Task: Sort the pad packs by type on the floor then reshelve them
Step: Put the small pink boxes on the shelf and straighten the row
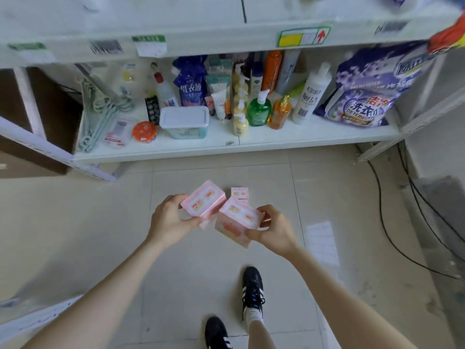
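My left hand (168,219) grips a pink pad pack (205,200) by its near end, held above the floor. My right hand (273,229) holds another pink pad pack (240,214), and a further pink pack (230,229) sits under it in the same grip. The two held packs almost touch in the middle. A smaller pink pack (239,193) lies on the tiled floor just beyond them. The white bottom shelf (251,144) stands ahead, crowded with bottles.
The shelf carries a clear lidded tub (185,120), a green pump bottle (259,110), an orange bottle (279,114), a purple detergent bag (364,96) and hangers (100,109). Black cables (392,222) trail on the floor at right. My black shoes (251,290) stand below.
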Demonstrator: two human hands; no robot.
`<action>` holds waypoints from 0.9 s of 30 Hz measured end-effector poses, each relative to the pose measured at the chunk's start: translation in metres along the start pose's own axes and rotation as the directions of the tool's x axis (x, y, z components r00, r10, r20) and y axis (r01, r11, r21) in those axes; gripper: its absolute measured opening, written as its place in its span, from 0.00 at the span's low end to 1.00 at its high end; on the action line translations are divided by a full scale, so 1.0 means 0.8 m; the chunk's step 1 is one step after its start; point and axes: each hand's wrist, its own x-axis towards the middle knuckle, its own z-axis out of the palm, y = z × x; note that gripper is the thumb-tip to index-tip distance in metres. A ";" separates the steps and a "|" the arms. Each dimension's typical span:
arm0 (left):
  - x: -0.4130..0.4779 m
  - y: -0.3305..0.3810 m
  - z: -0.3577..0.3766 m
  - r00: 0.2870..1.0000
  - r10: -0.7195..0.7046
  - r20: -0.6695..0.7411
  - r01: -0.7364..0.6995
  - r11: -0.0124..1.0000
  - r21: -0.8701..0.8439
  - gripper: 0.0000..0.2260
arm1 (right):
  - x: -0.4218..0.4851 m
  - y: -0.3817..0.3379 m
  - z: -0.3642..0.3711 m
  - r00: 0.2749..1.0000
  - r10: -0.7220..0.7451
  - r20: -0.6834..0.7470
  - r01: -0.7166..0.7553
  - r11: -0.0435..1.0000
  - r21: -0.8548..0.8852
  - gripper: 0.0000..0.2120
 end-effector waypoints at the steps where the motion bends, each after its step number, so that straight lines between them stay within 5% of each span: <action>1: -0.009 0.011 -0.022 1.000 0.001 -0.012 -0.002 0.999 -0.034 0.22 | -0.012 -0.018 -0.008 1.000 -0.016 -0.008 0.016 1.000 0.011 0.25; 15: -0.127 0.165 -0.333 0.975 0.189 -0.114 -0.214 0.936 -0.279 0.14 | -0.177 -0.307 -0.118 0.926 -0.378 -0.013 0.378 0.926 -0.005 0.23; 20: -0.167 0.221 -0.444 0.945 0.259 -0.199 -0.301 0.928 -0.218 0.14 | -0.237 -0.411 -0.158 0.868 -0.496 0.016 0.496 0.867 -0.055 0.26; 27: -0.217 0.300 -0.578 0.888 0.352 -0.298 -0.403 0.906 -0.132 0.18 | -0.306 -0.544 -0.206 0.743 -0.669 0.024 0.665 0.735 -0.131 0.14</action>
